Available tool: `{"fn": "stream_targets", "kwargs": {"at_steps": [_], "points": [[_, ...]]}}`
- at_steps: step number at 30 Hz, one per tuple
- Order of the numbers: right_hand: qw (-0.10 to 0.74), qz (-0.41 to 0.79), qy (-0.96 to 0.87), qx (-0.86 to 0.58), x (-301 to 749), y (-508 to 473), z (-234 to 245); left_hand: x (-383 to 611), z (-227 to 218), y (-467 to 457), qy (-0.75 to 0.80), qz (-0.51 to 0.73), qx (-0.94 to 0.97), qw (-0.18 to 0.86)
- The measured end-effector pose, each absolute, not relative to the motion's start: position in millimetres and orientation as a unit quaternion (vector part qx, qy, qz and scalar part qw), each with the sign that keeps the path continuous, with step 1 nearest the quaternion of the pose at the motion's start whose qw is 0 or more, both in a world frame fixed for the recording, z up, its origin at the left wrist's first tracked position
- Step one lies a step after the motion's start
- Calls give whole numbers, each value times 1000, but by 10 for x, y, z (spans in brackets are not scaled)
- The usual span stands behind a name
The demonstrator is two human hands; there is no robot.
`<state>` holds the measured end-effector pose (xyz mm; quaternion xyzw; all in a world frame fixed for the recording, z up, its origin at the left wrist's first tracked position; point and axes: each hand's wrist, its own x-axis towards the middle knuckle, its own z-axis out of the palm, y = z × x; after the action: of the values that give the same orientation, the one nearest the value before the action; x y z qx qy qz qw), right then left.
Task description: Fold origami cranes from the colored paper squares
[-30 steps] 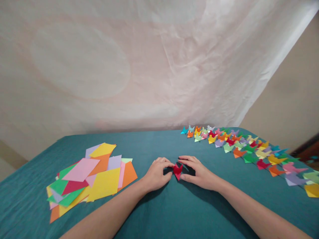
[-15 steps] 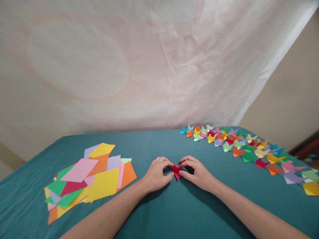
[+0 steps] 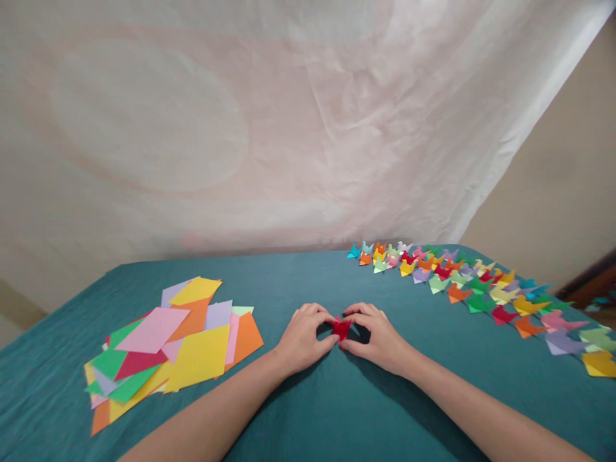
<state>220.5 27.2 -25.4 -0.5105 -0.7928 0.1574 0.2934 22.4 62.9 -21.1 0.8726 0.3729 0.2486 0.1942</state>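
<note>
Between my two hands, low over the table, is a small red origami bird (image 3: pixel 341 330). My left hand (image 3: pixel 304 337) pinches its left side with thumb and fingertips. From the right, my right hand (image 3: pixel 378 337) grips it the same way, the thumb low and the fingers above. Parts of the folded paper are hidden behind my fingertips. A red point sticks up between the two hands.
A loose pile of coloured paper sheets (image 3: pixel 199 356) lies to the left on the teal tablecloth (image 3: pixel 289 417). Rows of finished origami birds (image 3: pixel 479 303) in many colours stand along the right. Behind the table hangs a pale cloth (image 3: pixel 289 128).
My right thumb and fingers have shifted slightly left, closing in on the red bird. The bird appears turned a little, its lower point now covered. My left hand has barely moved.
</note>
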Motion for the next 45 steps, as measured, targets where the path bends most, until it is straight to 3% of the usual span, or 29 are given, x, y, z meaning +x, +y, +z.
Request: {"fn": "stream_targets", "kwargs": {"at_steps": [33,45], "points": [[309,164,-785,-511,2219,342,-298,323,-221,665,404,231,863,194],[271,149,-803,-509,2225,314,-276,302,-208,665,399,222,870,187]]}}
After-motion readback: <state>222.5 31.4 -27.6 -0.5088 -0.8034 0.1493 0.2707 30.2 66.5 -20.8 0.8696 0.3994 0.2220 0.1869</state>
